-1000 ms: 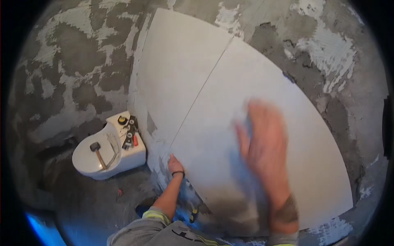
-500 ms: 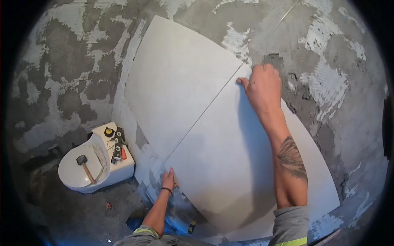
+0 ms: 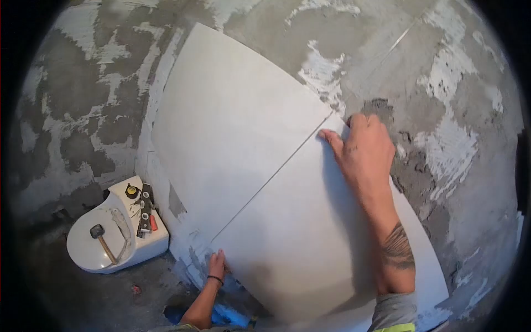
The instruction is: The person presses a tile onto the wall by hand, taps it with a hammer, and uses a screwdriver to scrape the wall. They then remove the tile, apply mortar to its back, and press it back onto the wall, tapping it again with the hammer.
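Observation:
Two large white tiles lie against the wall, a narrow dark gap between their facing edges. My right hand [image 3: 368,152] grips the upper right edge of the nearer tile [image 3: 287,232] near its corner, thumb on the face and fingers curled over the edge. At the opposite edge, close to the lower end of the gap, my left hand [image 3: 217,266] holds the same tile. Its fingers are partly hidden by the tile's edge. The farther tile [image 3: 232,110] sits beyond the gap, touched by neither hand.
On the left stands a white toilet [image 3: 160,238] with a rubber mallet [image 3: 104,243] on its lid. A tape measure [image 3: 131,191], a spirit level [image 3: 145,210] and a red-handled item [image 3: 154,223] rest on its tank. Rough grey wall [image 3: 370,44] with smeared adhesive surrounds the tiles.
The view has shifted, so toilet and tile gap appear lower and the toilet farther left. Both hands keep hold of the nearer tile's edges; the gap looks much the same.

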`<state>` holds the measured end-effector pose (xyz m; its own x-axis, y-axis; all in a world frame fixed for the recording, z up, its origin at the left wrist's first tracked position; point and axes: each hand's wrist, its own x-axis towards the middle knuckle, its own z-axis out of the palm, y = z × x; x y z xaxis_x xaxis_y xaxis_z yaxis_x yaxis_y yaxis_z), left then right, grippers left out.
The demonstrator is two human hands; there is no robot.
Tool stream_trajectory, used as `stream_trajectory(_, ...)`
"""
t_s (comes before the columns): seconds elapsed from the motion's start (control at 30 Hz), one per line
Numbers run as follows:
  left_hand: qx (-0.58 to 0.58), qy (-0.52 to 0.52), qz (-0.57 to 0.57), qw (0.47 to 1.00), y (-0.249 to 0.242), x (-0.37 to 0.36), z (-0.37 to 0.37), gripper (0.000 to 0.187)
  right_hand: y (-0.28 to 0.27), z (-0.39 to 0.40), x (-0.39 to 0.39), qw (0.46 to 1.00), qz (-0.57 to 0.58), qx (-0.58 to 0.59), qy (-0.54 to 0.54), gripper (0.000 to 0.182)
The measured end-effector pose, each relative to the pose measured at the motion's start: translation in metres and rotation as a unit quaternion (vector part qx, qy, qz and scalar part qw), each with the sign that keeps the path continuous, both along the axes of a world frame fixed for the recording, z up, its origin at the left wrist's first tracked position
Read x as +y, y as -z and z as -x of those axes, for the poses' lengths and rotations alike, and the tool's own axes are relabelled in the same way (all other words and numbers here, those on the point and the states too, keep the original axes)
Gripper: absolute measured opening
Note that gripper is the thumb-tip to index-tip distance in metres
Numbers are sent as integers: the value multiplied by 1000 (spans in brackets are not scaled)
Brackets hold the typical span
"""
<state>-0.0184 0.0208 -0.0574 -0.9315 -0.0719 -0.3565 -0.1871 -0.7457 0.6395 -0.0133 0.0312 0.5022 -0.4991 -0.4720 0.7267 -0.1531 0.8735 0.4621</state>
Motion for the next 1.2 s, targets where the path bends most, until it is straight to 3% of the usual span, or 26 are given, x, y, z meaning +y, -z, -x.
stream_trajectory(0.07,0,22,-6,1000,-1,-4,-4,36,4,-6,4,1000,1,4,19,40)
stream_trajectory(0.13,10,34,-18,999,-4,-7,0,36,14,-7,9,993,-34,63,-93,49)
stream_trajectory(0.23,10,19,4,1000,-13,-7,-10,38,29,-4,4,991,-46,112,-54,54)
stream_trajectory(0.43,-1,6,1,1000,-14,-8,-1,38,15,-2,-7,998,42,42,19,41)
stream_trajectory(0.5,17,48,-35,998,2,-10,5,37,11,3,-8,998,37,51,32,41)
stream_trajectory(0.6,0,59,-103,993,-17,-16,-1,36,2,6,-10,998,24,41,41,41)
stream_trajectory(0.73,16,82,-115,990,-17,-12,5,35,-4,5,4,1000,18,8,2,40)
stream_trajectory(0.8,81,38,-88,992,-9,-5,10,33,-12,10,-4,999,20,23,10,39)
stream_trajectory(0.87,25,71,-82,994,7,-13,-9,32,6,3,-1,998,49,-2,46,38)
stream_trajectory(0.93,20,115,-80,990,2,-12,6,32,-4,6,6,1000,9,-8,18,41)
stream_trajectory(1.0,28,71,-162,984,9,-10,5,37,5,4,20,997,-21,42,-65,24)
stream_trajectory(1.03,38,75,-165,983,5,-8,4,40,11,1,30,998,-3,20,-57,21)
stream_trajectory(1.07,48,76,-169,982,-1,-9,5,44,18,-15,38,988,36,42,-144,23)
stream_trajectory(1.1,33,97,-140,985,-4,-11,5,49,19,-50,51,984,81,51,-148,31)
stream_trajectory(1.17,22,129,-105,986,-4,-8,5,55,22,-115,123,984,83,154,-23,41)
stream_trajectory(1.2,21,84,-108,990,-3,-2,6,61,28,-153,162,966,94,228,82,45)
